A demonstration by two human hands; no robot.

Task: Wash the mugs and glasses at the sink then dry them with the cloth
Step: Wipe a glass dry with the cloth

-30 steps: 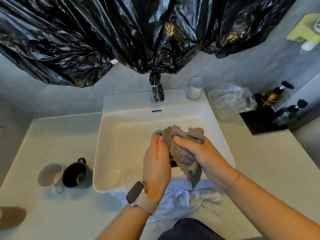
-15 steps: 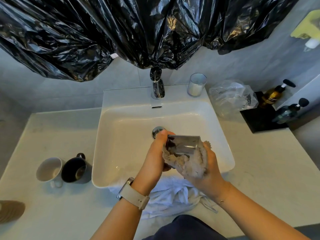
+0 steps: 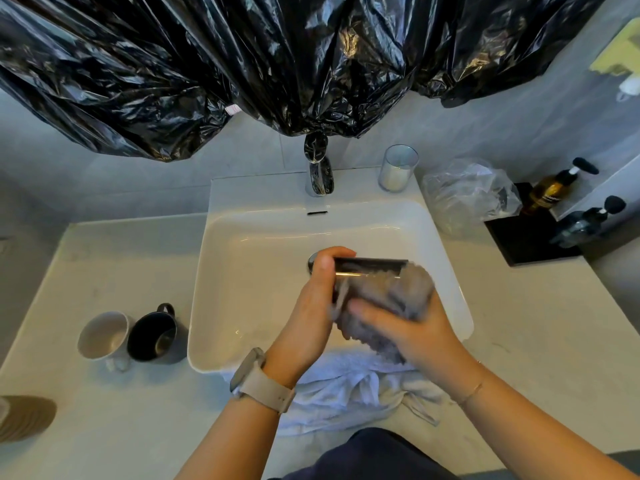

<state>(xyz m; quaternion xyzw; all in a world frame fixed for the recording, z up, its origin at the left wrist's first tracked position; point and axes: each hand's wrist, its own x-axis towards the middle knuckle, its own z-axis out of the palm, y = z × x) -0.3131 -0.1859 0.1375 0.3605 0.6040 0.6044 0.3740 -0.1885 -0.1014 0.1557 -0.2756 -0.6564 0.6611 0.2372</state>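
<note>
Both hands busy mid-frame over sink [image 3: 446,271]: left hand [image 3: 313,306] curled round dark glass [image 3: 367,266], right hand [image 3: 408,323] clutching grey cloth [image 3: 398,296] vs its side — keep firm grip, turn glass, wipe rim & inside w/ dry patch.

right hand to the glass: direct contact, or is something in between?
The grey cloth lies between them: the right hand grips the glass through it over the sink. The left hand holds the glass directly, nothing visible between.
</note>
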